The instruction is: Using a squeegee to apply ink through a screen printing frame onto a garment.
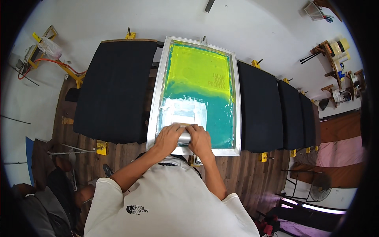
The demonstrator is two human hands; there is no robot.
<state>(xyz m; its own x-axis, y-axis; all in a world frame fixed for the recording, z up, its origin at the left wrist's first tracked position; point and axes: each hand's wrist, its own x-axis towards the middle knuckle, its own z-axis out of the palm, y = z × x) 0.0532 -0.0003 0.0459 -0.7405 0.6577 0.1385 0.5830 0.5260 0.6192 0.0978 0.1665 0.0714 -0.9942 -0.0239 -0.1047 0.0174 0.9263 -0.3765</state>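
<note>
I am gripping the squeegee [184,136] with both hands, side by side, at the near end of the printing screen [197,85]. My left hand [169,138] is clamped over the left half of the squeegee handle, and my right hand [200,140] is clamped over the right half; the two hands are almost touching at the middle, with a short strip of grey handle showing between them.

The squeegee is lying with its long axis running from 9 o'clock to 3 o'clock, across the screen. Both hands are equally near to it, since both are already holding it. The blade edge itself is hidden under my fingers.

The screen is extending away from my hands toward 12 o'clock, with its long axis at right angles to the squeegee. Just beyond the squeegee, at 12 o'clock, a patch of white ink [182,112] is sitting on the green mesh. Farther toward 12 o'clock the mesh is showing yellow-green.

The aluminium frame [154,98] is bordering the mesh on all sides. A black fabric panel [114,91] is lying at 9 o'clock of the frame, and further black panels [258,106] are lying at 3 o'clock, all on the long wooden table [237,170].
</note>
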